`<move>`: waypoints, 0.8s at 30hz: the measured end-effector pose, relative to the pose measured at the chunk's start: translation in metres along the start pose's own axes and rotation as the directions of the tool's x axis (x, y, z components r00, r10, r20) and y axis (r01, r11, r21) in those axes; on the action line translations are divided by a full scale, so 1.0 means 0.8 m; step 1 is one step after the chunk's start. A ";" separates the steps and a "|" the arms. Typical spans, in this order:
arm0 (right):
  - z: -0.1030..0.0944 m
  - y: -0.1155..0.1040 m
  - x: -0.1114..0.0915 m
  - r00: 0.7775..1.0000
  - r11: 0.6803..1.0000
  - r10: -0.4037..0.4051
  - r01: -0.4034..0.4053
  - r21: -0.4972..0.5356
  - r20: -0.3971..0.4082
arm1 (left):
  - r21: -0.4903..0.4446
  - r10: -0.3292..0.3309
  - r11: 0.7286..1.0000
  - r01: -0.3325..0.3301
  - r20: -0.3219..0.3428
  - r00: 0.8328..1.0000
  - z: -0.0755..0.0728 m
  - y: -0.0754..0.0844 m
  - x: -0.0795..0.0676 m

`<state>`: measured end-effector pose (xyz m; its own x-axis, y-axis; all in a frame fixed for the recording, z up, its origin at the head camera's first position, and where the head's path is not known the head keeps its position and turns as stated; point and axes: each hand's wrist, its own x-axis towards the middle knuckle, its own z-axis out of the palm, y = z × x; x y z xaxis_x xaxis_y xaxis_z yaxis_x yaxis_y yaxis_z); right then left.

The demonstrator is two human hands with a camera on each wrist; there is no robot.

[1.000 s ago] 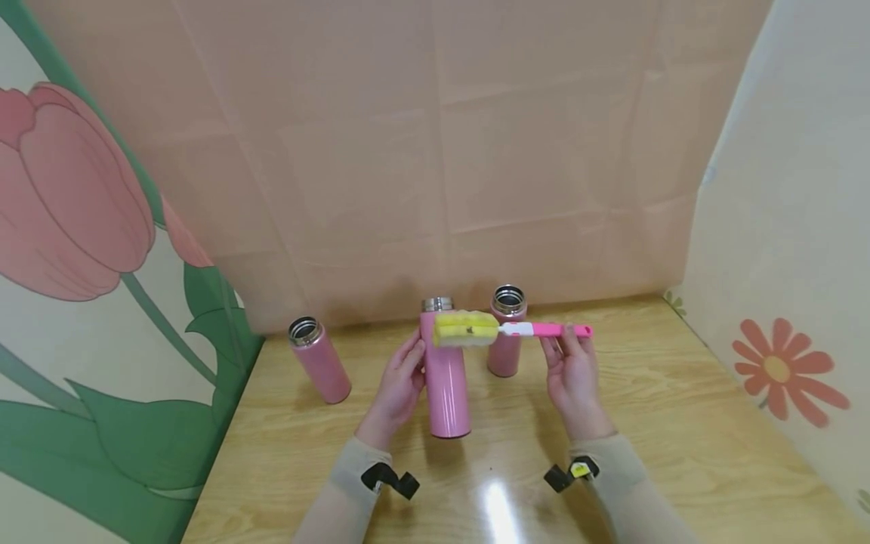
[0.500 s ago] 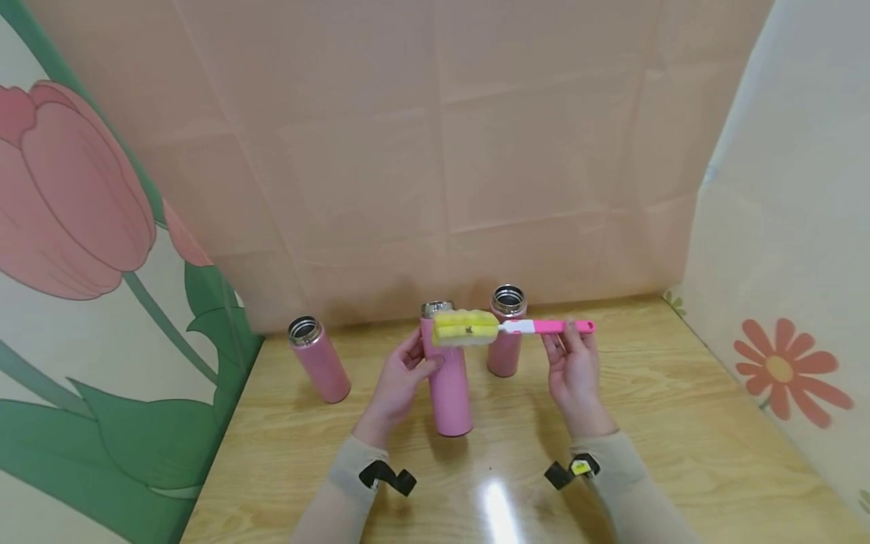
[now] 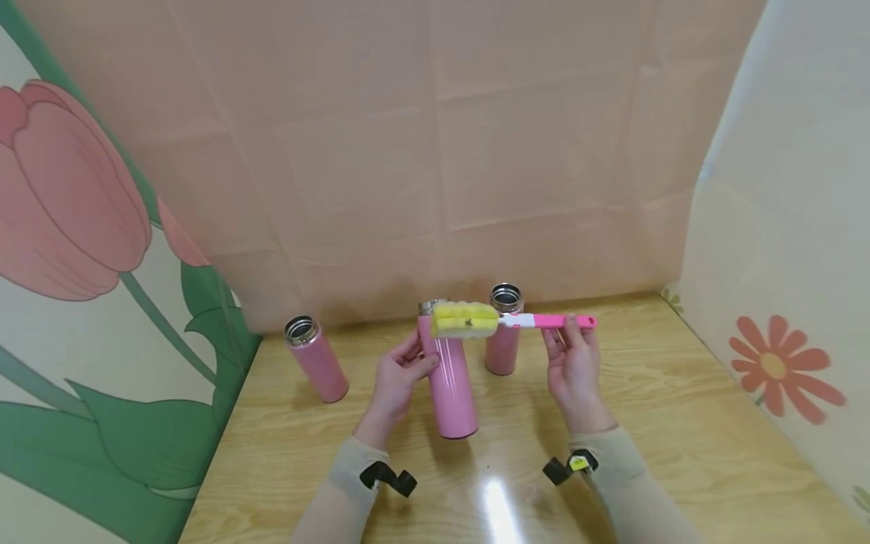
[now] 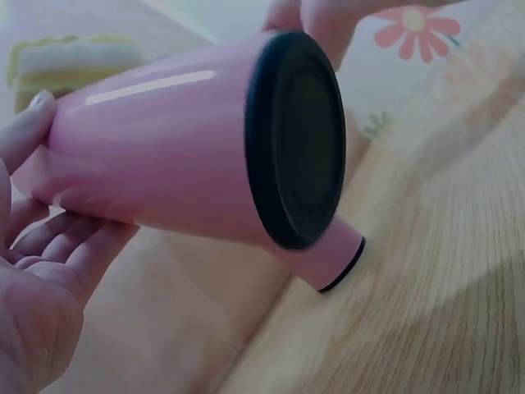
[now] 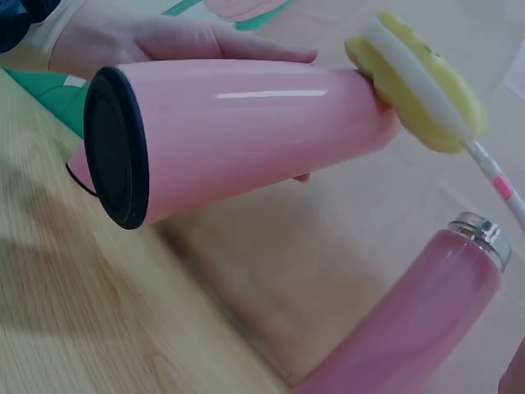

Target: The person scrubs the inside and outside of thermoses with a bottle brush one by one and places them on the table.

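My left hand (image 3: 397, 378) grips a pink metal vacuum bottle (image 3: 454, 400) near its upper end, thumb across its front. The bottle leans, with its steel neck up and to the left. Its black base (image 4: 299, 144) faces the camera in the left wrist view, raised over the table. Thumb and fingers of my right hand (image 3: 574, 370) pinch the pink handle end of a bottle brush (image 3: 544, 321). The brush lies level, and its yellow-and-white sponge head (image 3: 465, 321) overlaps the bottle just below the neck. In the right wrist view the sponge (image 5: 418, 82) is right at the bottle's upper end.
Two more pink bottles without lids stand on the wooden table (image 3: 285, 468): one at the left (image 3: 317, 361), one behind the brush (image 3: 501, 351). A peach sheet (image 3: 435, 151) hangs behind, and flower-printed panels flank both sides.
My left thumb has come round onto the bottle's front. The bottle has tilted a little more, its base shifting right. The brush has risen slightly, still in my right hand.
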<state>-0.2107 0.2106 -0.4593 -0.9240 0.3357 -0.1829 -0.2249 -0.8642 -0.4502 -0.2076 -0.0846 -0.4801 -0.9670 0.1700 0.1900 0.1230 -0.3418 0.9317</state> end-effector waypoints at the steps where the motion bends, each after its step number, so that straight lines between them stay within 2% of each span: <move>1: 0.000 0.000 0.000 1.000 1.000 -0.002 0.002 -0.008 0.002 | -0.004 0.002 1.000 -0.002 0.003 1.000 -0.001 0.000 0.000; 13: -0.011 -0.001 0.002 0.999 0.997 0.024 -0.021 -0.079 0.032 | 0.003 -0.015 1.000 0.015 0.073 0.997 -0.004 0.004 -0.002; 21: -0.021 -0.004 0.000 0.993 0.995 0.058 -0.048 -0.092 0.100 | -0.001 -0.034 0.999 0.034 0.065 0.997 -0.007 0.006 -0.001; 24: -0.025 -0.005 -0.001 0.990 0.989 0.080 -0.065 -0.130 0.113 | 0.002 -0.034 0.999 0.034 0.063 0.997 -0.006 0.007 0.000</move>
<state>-0.2030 0.2213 -0.4745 -0.9680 0.2213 -0.1187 -0.1222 -0.8281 -0.5471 -0.2081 -0.0911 -0.4763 -0.9547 0.2389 0.1776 0.0909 -0.3344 0.9380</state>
